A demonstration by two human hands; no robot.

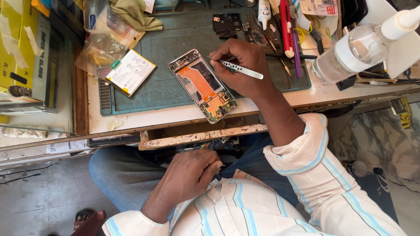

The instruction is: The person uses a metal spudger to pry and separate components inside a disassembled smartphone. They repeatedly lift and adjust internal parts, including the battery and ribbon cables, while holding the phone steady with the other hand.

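Head view: right hand (245,70) fingers pinch slim metal tweezers (241,70) beside opened phone (203,85); left hand (192,172) fingers curled together.

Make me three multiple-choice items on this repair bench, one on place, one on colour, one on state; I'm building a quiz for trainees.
1. Where does the loose battery lie?
A. left of the opened phone
B. on the person's lap
C. under the clear bottle

2. What colour is the work mat?
A. red
B. grey-green
C. white

3. What does the right hand hold?
A. nothing
B. a cloth
C. a slim white tool

Answers: 1 A, it rests on the mat's left edge; 2 B, the bare mat shows grey-green; 3 C, the fingers grip it beside the phone.
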